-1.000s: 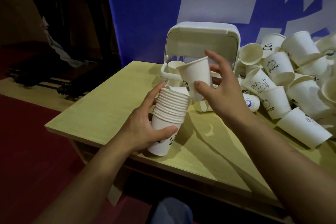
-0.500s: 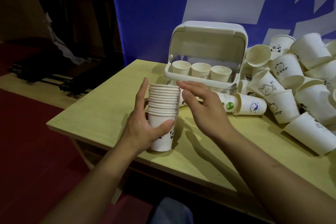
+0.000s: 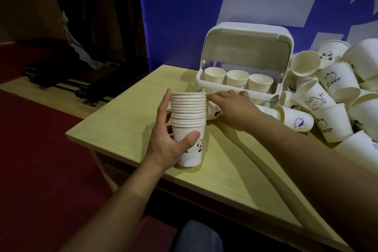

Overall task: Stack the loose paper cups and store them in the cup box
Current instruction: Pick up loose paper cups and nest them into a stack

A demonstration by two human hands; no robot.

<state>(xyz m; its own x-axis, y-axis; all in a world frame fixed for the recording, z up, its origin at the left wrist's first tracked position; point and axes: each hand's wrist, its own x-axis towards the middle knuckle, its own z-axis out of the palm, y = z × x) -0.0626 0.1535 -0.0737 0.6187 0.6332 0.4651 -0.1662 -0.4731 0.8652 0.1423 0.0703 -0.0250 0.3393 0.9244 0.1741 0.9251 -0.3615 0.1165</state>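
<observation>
Gripping a ribbed stack of paper cups (image 3: 188,120) upright, left hand (image 3: 169,141) curled round it, right hand (image 3: 235,108) flat-fingered on a toppled cup (image 3: 213,111) at three o'clock, glossy plastic cup box (image 3: 243,63) open at one o'clock.

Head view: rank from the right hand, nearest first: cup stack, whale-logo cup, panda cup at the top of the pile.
From the right hand:
1. Cup stack, just to its left, held by the left hand; the fingertips reach its rim.
2. Whale-logo cup, lying on its side to the right on the table.
3. Panda cup, far right, high in the pile.
</observation>
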